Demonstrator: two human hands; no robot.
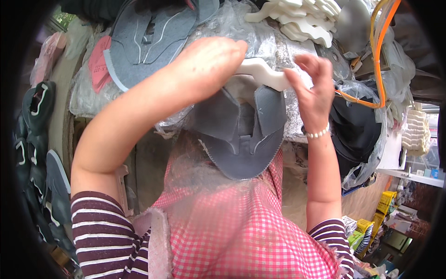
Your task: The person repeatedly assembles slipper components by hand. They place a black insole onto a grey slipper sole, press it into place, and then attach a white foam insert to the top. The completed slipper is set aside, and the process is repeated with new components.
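Observation:
A dark grey shoe upper point(227, 160) hangs over the near edge of the work surface, toe toward me, with its two side flaps spread. Along its far, collar end lies a wavy white foam pad point(267, 73). My left hand point(214, 63) is closed on the pad's left end; its fingertips are partly hidden behind the hand. At the pad's right end is my right hand point(317, 86), slightly blurred. Its thumb touches or nearly touches the foam, while the fingers curve upward, apart from the thumb.
Flat grey upper pieces point(153, 46) lie on plastic at the far left, beside a pink piece point(98, 65). White foam pads point(302, 21) are piled at the back. An orange hose point(378, 56) loops down at the right, near black pieces in plastic point(355, 125). Dark uppers point(37, 139) hang far left.

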